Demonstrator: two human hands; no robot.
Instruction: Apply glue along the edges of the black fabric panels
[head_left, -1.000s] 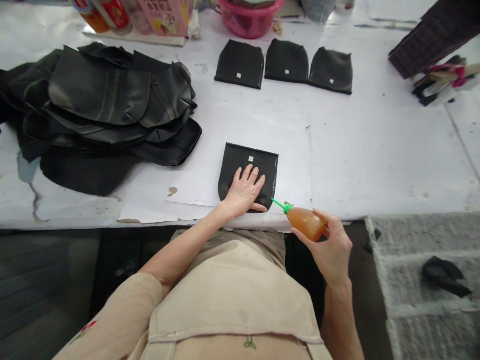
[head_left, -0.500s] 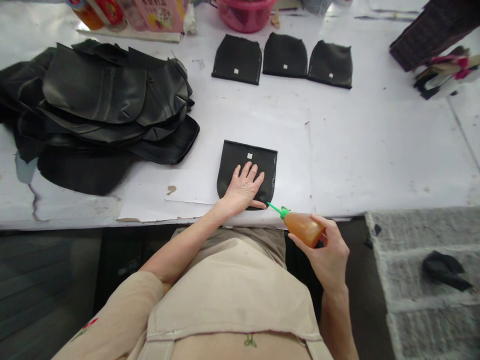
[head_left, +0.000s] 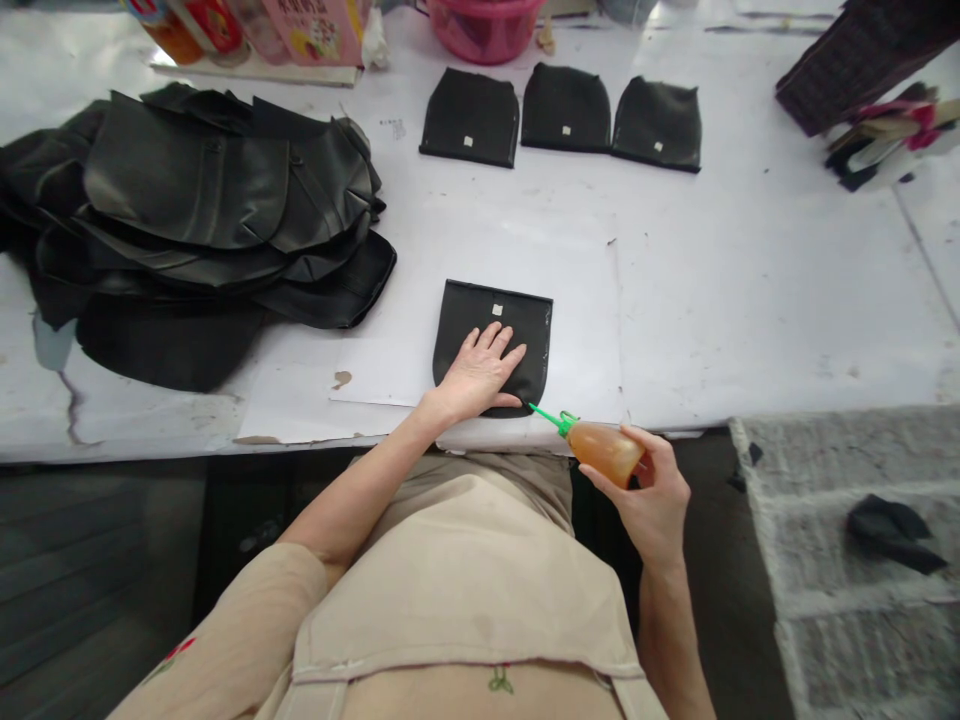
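Note:
A black leather-like flap [head_left: 465, 310] with a rounded near edge and a small pale square near its far edge lies flat at the table's front. My left hand [head_left: 484, 372] rests on it, fingers spread, palm down. In my right hand [head_left: 651, 490] is a squeeze bottle [head_left: 602, 450] of amber liquid with a green nozzle. The bottle is tilted, and its tip meets the flap's near right corner beside my left thumb. Whitish marks run along the flap's right edge.
A heap of black pieces [head_left: 187, 190] covers the table's left. Three similar black flaps [head_left: 566, 105] lie in a row at the back. Behind them stands a pink basin [head_left: 486, 30]. A dark box [head_left: 855, 60] is at the far right, above a grey padded surface [head_left: 847, 600].
The bottle in my right hand has moved slightly left, its nozzle tip following the flap's rounded near edge. My left hand has shifted very slightly left and stays on the flap.

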